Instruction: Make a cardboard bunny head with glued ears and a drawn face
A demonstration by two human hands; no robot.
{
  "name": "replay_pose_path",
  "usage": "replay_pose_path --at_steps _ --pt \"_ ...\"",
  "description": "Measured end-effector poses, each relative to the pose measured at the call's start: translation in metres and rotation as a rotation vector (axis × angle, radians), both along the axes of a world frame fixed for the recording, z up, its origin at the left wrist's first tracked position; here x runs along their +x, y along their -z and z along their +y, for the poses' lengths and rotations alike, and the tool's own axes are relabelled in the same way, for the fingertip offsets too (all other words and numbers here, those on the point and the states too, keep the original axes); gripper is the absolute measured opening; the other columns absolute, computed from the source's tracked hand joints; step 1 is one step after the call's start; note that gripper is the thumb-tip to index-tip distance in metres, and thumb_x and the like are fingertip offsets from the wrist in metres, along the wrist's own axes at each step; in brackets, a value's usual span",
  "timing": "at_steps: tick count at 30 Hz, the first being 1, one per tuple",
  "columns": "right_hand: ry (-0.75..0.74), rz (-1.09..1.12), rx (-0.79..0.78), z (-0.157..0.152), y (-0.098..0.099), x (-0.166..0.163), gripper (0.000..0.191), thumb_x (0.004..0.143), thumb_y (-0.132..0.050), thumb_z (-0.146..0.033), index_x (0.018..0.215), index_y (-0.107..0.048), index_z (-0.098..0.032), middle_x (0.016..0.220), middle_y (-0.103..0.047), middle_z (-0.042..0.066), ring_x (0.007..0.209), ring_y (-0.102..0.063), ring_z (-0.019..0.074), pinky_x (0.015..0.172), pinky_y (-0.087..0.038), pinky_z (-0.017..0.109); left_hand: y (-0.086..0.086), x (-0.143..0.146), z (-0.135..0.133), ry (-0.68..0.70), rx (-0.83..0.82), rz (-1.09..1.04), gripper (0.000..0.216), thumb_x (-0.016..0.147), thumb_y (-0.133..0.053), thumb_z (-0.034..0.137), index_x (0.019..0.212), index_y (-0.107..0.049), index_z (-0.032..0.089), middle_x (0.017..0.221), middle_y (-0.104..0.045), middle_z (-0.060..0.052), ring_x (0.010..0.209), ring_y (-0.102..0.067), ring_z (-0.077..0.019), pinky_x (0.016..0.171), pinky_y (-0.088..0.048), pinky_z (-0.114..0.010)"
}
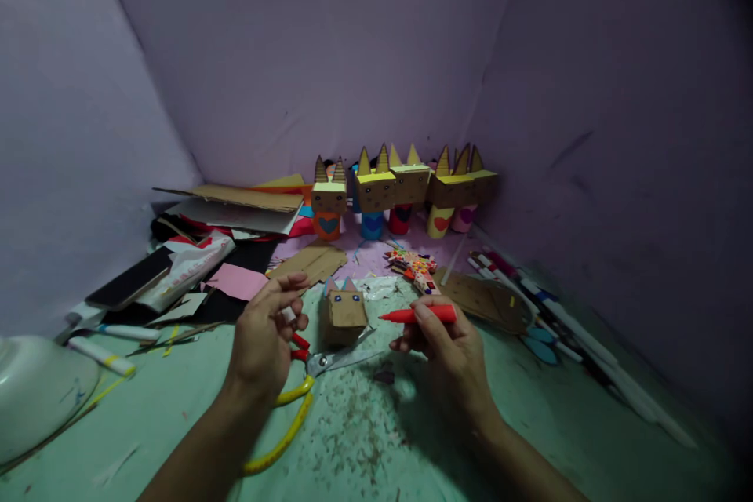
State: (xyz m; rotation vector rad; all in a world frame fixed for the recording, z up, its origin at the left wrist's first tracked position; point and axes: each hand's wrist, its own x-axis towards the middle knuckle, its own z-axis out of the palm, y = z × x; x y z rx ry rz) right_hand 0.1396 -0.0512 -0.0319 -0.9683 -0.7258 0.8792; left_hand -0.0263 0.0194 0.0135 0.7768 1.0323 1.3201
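My right hand [447, 345] grips a red marker [417, 314], its tapered tip pointing left. To the left, my left hand [267, 329] is raised over the table with its fingers loosely bent and apart. A small pale bit shows between those fingers; I cannot tell if it is held. Between my hands stands a small cardboard box head [347, 312] with two drawn eyes and two pointed ears. Scissors with yellow and red handles [285, 439] lie open in front of it, partly hidden by my left hand. A small dark piece [384, 376] lies near the blades.
Several cardboard-headed figures [372, 192] on coloured tubes stand along the back. Cardboard sheets [241, 198] and papers pile up at left, above a white bowl [41, 392]. Markers [558, 314] lie along the right wall. Patterned paper [415, 267] lies behind my right hand.
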Motion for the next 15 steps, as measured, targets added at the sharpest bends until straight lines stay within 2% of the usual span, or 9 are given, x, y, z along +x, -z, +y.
replay_pose_path --at_steps 3,5,7,8,10,12,14,15 --pt "-0.018 0.023 0.021 -0.001 -0.001 -0.001 0.024 0.075 -0.068 -0.04 0.077 -0.059 -0.018 0.052 -0.059 -0.005 0.045 -0.057 0.0121 0.051 -0.055 0.03 -0.013 0.001 -0.006 0.094 -0.048 -0.069 0.029 0.042 -0.049 0.0 0.063 -0.064 0.01 0.076 -0.062 -0.005 0.064 -0.056 -0.0109 0.059 -0.051 -0.019" --pt "-0.028 0.042 0.036 -0.003 -0.002 -0.004 0.022 0.076 -0.068 -0.039 0.078 -0.059 -0.018 0.053 -0.06 -0.004 0.045 -0.058 0.0124 0.05 -0.055 0.03 -0.017 0.003 -0.012 0.144 -0.094 -0.068 0.028 0.044 -0.05 -0.006 0.063 -0.064 0.01 0.076 -0.064 -0.005 0.069 -0.062 -0.0127 0.064 -0.053 -0.02" --pt "-0.026 0.059 0.046 -0.005 -0.002 -0.009 0.02 0.078 -0.067 -0.037 0.08 -0.06 -0.019 0.052 -0.06 -0.004 0.045 -0.058 0.0124 0.052 -0.055 0.03 -0.016 0.006 -0.018 0.217 -0.105 -0.058 0.022 0.052 -0.059 -0.005 0.066 -0.064 0.01 0.079 -0.068 -0.006 0.072 -0.065 -0.0138 0.068 -0.054 -0.02" --pt "-0.025 0.065 0.054 -0.006 -0.002 -0.012 0.019 0.078 -0.066 -0.037 0.082 -0.06 -0.019 0.052 -0.061 -0.004 0.044 -0.058 0.0125 0.052 -0.055 0.03 -0.014 0.007 -0.021 0.276 -0.098 -0.046 0.017 0.057 -0.064 -0.001 0.069 -0.065 0.01 0.078 -0.069 -0.007 0.07 -0.066 -0.014 0.066 -0.054 -0.02" --pt "-0.029 0.079 0.077 -0.01 -0.003 -0.016 0.018 0.079 -0.066 -0.037 0.083 -0.06 -0.02 0.051 -0.061 -0.005 0.044 -0.058 0.0131 0.052 -0.054 0.029 -0.008 0.007 -0.025 0.407 -0.061 0.009 0.016 0.064 -0.073 0.015 0.077 -0.065 0.011 0.068 -0.068 -0.006 0.054 -0.064 -0.0123 0.049 -0.051 -0.018" --pt "-0.035 0.094 0.105 -0.013 -0.005 -0.018 0.019 0.079 -0.067 -0.038 0.082 -0.061 -0.021 0.051 -0.062 -0.004 0.045 -0.059 0.0136 0.05 -0.053 0.028 -0.002 0.006 -0.026 0.507 -0.026 0.119 0.028 0.066 -0.075 0.03 0.085 -0.065 0.012 0.053 -0.062 -0.001 0.034 -0.051 -0.0082 0.031 -0.036 -0.015" --pt "-0.031 0.102 0.13 -0.016 -0.006 -0.018 0.019 0.078 -0.067 -0.039 0.082 -0.062 -0.021 0.053 -0.062 -0.003 0.045 -0.06 0.0138 0.049 -0.052 0.028 0.001 0.006 -0.025 0.544 0.017 0.234 0.036 0.065 -0.075 0.036 0.091 -0.067 0.012 0.045 -0.055 0.003 0.027 -0.039 -0.0048 0.027 -0.023 -0.014" --pt "-0.029 0.098 0.143 -0.017 -0.006 -0.017 0.018 0.079 -0.067 -0.039 0.082 -0.062 -0.021 0.054 -0.062 -0.003 0.045 -0.06 0.014 0.05 -0.053 0.029 0.002 0.005 -0.025 0.562 0.047 0.279 0.04 0.065 -0.074 0.037 0.096 -0.068 0.012 0.045 -0.054 0.003 0.028 -0.039 -0.0044 0.028 -0.023 -0.014"
